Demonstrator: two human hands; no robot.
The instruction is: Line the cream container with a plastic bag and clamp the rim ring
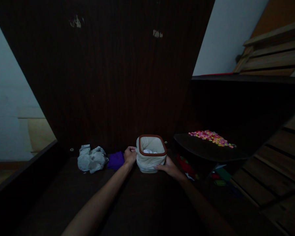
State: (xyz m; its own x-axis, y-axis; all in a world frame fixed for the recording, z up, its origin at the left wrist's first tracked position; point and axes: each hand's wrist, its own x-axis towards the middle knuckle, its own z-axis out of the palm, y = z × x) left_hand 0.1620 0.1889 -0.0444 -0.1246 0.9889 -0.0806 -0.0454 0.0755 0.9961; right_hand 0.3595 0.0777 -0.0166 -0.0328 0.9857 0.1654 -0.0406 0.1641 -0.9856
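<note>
A small cream fabric basket [151,154] with a brown rim stands on a dark wooden surface [71,196], with something white inside it. My left hand [130,154] is closed on the basket's left edge. Against the basket's lower right side rests my right hand [169,167], its fingers wrapped round it. Both forearms reach in from the bottom of the view.
A crumpled white bag [91,159] and a purple cloth [116,160] lie left of the basket. To the right, a dark tray [206,149] bears small pink and yellow pieces [210,137]. Red and green items [186,166] lie below it. A dark wooden panel [113,72] rises behind.
</note>
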